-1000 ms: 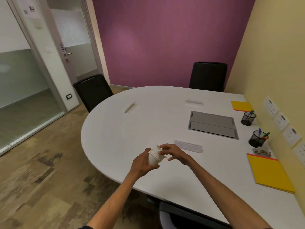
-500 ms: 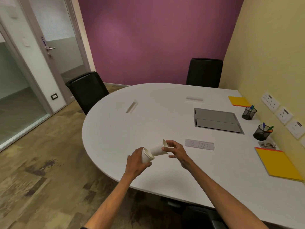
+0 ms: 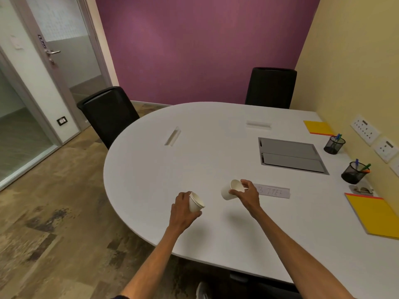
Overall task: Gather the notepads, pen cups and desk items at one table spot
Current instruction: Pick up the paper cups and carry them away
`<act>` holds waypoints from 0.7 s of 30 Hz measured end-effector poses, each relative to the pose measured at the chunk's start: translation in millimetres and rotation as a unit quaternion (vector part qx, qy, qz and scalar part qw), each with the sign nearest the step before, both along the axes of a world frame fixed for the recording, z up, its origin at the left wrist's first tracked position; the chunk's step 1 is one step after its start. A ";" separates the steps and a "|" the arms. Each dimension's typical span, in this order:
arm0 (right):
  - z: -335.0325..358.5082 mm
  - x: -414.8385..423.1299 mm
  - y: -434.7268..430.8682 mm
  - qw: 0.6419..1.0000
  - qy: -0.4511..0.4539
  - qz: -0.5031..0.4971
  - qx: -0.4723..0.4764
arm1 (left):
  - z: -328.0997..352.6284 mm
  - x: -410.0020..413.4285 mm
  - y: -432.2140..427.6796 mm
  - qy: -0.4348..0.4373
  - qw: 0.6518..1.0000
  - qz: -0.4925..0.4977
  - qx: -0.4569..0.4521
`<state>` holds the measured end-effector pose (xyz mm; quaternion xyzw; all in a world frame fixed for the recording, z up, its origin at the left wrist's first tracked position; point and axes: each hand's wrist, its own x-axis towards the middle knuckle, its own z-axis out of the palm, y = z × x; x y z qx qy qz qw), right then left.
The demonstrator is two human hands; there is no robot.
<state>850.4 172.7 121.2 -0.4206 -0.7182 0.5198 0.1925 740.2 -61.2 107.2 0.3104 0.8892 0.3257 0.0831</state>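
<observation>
Separately, hands (image 3: pixel 183 210) round paper cups (image 3: pixel 197 205).

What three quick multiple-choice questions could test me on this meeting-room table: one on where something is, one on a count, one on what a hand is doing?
1. Where on the table do the two mesh pen cups stand?
A. Along the side by the yellow wall
B. At the rounded end near the door
C. In the middle, on the grey panel

2. How many yellow notepads lie on the table?
A. One
B. Two
C. Four

3. What is the right hand doing?
A. Lying flat on the table
B. Gripping a white paper cup
C. Holding a pen

Answers: 1 A, both cups stand close to the wall edge. 2 B, one lies far off and one near, each beside a pen cup. 3 B, its fingers curl round the tilted cup.
</observation>
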 end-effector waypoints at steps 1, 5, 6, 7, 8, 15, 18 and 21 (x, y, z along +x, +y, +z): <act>-4.4 -5.8 3.5 1.000 -0.011 -0.003 0.009 | -0.8 -5.3 7.6 -0.001 1.000 -0.006 0.001; -22.3 -31.8 27.7 0.998 -0.042 -0.004 0.044 | -7.9 -36.0 38.3 -0.002 1.000 -0.018 0.015; -26.8 -38.4 36.2 0.998 -0.046 -0.005 0.051 | -9.7 -45.0 46.5 -0.001 1.000 -0.023 0.014; -30.7 -44.8 44.2 0.997 -0.052 -0.006 0.059 | -11.5 -53.6 54.6 0.001 1.000 -0.029 0.010; -35.1 -51.0 52.5 0.996 -0.060 -0.008 0.069 | -12.3 -61.6 62.7 0.003 0.999 -0.031 0.008; -58.8 -79.7 95.1 0.983 -0.117 -0.026 0.141 | -20.6 -106.0 120.0 0.004 0.999 -0.050 -0.003; -70.4 -83.5 105.1 0.975 -0.152 -0.022 0.160 | -27.2 -114.7 138.9 -0.010 0.999 -0.047 -0.009; -82.6 -90.6 115.9 0.968 -0.187 -0.002 0.169 | -34.4 -119.6 153.5 -0.020 0.997 -0.075 -0.028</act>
